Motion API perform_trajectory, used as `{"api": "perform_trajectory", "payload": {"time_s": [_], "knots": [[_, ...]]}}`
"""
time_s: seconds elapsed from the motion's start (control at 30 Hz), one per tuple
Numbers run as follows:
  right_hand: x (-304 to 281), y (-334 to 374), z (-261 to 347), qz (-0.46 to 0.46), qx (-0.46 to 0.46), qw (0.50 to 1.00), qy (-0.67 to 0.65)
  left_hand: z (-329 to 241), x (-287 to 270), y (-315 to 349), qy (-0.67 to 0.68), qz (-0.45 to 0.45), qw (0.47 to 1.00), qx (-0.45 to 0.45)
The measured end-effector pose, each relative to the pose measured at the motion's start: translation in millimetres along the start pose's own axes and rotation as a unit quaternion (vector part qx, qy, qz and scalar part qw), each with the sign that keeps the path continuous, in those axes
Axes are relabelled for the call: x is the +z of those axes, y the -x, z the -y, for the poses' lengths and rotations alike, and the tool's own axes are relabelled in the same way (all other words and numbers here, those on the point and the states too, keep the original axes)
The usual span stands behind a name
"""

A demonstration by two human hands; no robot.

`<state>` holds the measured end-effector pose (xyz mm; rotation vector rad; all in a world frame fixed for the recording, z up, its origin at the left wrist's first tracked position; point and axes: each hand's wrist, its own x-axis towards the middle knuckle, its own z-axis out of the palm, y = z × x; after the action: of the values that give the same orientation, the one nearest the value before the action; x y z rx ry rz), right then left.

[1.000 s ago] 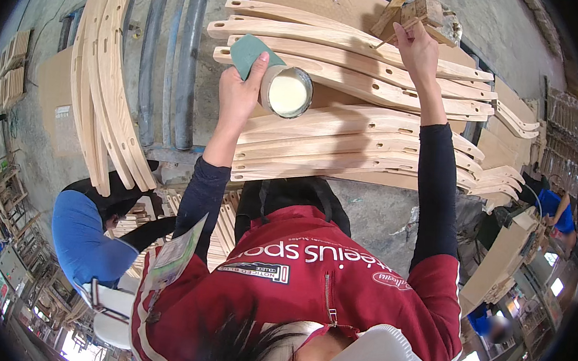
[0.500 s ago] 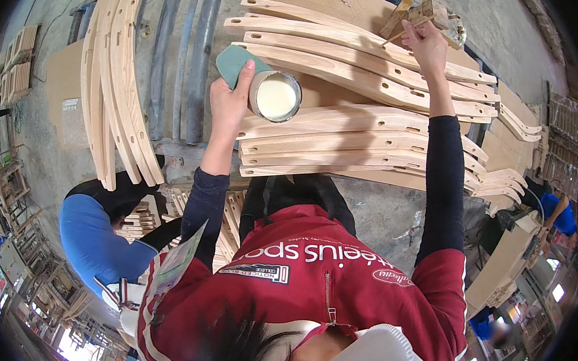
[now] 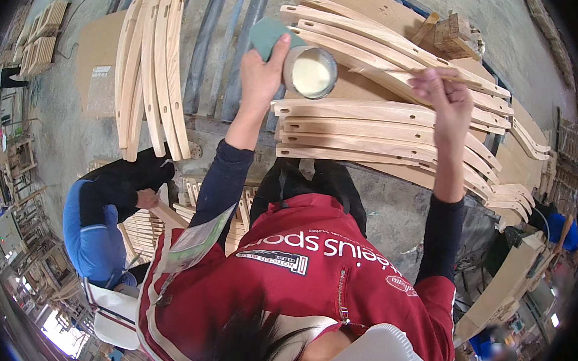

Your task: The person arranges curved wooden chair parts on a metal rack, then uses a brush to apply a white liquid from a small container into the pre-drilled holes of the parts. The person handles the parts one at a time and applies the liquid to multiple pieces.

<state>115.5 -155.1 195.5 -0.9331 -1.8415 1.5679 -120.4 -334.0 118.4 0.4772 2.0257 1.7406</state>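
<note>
My left hand (image 3: 263,75) is closed around a cup (image 3: 312,72) of cream-coloured liquid, tilted toward me. A flat green piece (image 3: 272,37) sits under the thumb beside the cup. My right hand (image 3: 445,101) is closed, pinching a thin stick (image 3: 469,80) whose far end points left toward the cup, apart from it. Below both hands lie curved, slotted wooden slats in two groups: a far row (image 3: 405,49) and a near row (image 3: 363,129). The stick hangs above the far row.
More curved slats (image 3: 153,57) lie at the left across metal rollers (image 3: 250,50). A wooden block (image 3: 456,36) stands on the cardboard at the far right. A co-worker in blue (image 3: 92,220) bends at my left, one hand on a wooden piece. Shorter curved pieces (image 3: 512,196) lie right.
My right hand with the stick has come back from the wooden block toward me. The cup in my left hand sits further right and farther away in view, as the whole view shifts.
</note>
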Motion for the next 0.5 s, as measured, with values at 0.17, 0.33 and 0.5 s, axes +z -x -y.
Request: {"api": "perform_trajectory", "payload": {"time_s": [0.17,0.33,0.5], "knots": [[48.9,39.0,13.1,0.022,-0.080,0.996,0.042,-24.3,4.2,13.4,0.010,0.015,0.998,0.061],[48.1,50.7,18.1,0.041,-0.089,0.993,0.061,-30.5,7.5,24.0,0.007,0.006,0.997,0.071],[30.9,49.7,3.5,0.065,0.006,0.995,-0.075,-33.4,14.0,39.3,0.027,-0.018,0.997,0.067]]}}
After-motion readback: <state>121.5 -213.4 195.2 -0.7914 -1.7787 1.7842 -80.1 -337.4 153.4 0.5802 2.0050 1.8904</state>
